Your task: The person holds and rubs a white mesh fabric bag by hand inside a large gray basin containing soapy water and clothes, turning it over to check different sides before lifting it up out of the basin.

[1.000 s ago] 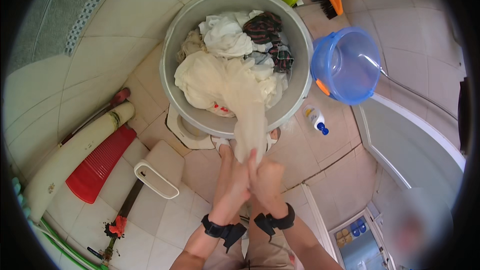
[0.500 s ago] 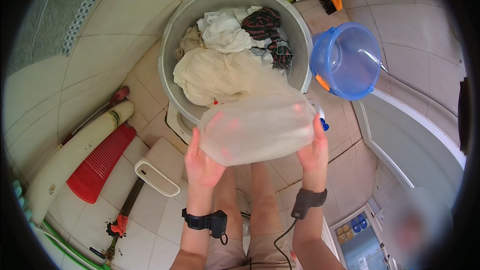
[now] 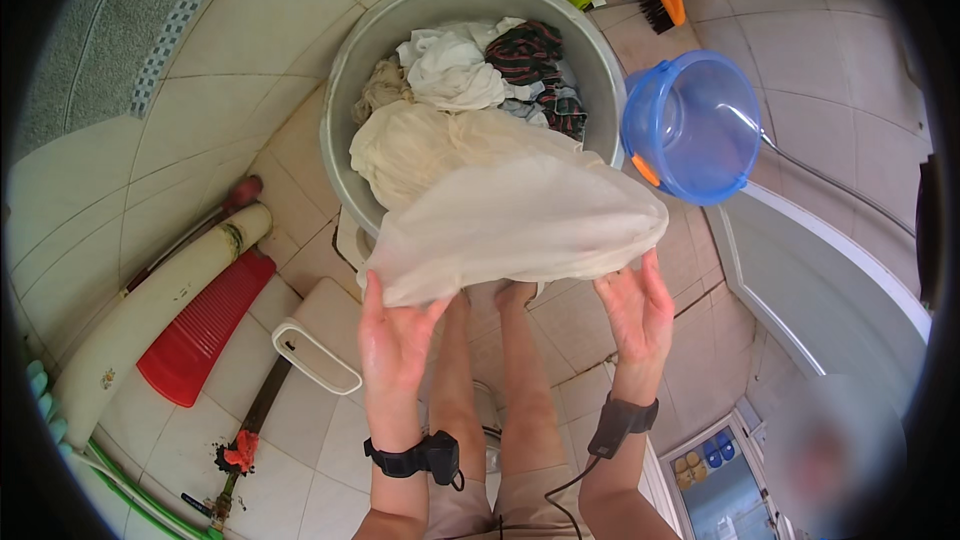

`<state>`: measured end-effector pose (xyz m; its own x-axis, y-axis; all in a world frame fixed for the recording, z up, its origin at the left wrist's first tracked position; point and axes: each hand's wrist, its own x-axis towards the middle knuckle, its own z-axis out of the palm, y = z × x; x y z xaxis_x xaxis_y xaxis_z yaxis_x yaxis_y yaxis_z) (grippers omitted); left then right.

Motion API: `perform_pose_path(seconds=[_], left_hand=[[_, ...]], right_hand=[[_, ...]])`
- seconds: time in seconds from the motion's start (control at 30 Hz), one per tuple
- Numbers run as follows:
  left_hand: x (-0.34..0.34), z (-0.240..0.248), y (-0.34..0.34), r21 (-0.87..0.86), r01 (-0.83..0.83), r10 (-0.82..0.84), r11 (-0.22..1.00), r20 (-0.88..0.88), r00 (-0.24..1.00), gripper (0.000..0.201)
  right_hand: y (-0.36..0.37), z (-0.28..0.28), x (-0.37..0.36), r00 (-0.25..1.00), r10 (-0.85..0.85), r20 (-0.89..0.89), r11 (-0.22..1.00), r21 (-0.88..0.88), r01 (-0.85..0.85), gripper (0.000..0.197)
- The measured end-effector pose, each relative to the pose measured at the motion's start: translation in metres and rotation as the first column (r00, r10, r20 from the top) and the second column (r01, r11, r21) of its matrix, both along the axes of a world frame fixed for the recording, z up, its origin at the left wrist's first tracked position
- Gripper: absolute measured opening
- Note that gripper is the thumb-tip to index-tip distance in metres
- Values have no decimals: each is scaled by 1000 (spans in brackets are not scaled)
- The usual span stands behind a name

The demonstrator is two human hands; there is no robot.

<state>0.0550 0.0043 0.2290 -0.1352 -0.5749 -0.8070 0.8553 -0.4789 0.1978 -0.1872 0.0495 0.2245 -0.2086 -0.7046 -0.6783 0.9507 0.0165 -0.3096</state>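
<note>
The left hand pinches the near left corner of a pale cream cloth, fingers closed on the hem, forearm rising straight from the lower edge with a black wristband. The cloth hangs spread between both hands, its far end trailing into the grey basin of laundry on the tiled floor. Doing this well likely means keeping both corners level and taut so the wet cloth opens flat. The right hand grips the opposite corner, palm up, just below the blue bucket.
</note>
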Motion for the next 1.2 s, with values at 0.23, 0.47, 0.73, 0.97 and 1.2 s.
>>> perform_pose_path(seconds=[0.23, 0.47, 0.73, 0.97, 1.2], left_hand=[[22, -18, 5, 80, 37, -64, 996, 368, 928, 40], [24, -1, 1, -48, 164, -152, 985, 191, 970, 46], [-30, 16, 3, -148, 275, -287, 950, -69, 955, 54], [-54, 5, 19, -56, 397, -401, 916, -96, 911, 56], [-50, -54, 43, 96, 28, -6, 995, -222, 975, 46]], right_hand=[[20, -19, -16, 975, 88, -203, 969, 243, -37, 53], [63, -56, -64, 992, -51, 116, 972, 236, 23, 34], [50, -82, 6, 912, 78, 402, 905, 356, -234, 63], [12, -26, 61, 950, 226, 214, 858, 419, -298, 45], [39, 4, 22, 993, 113, -36, 984, 142, -107, 40]])
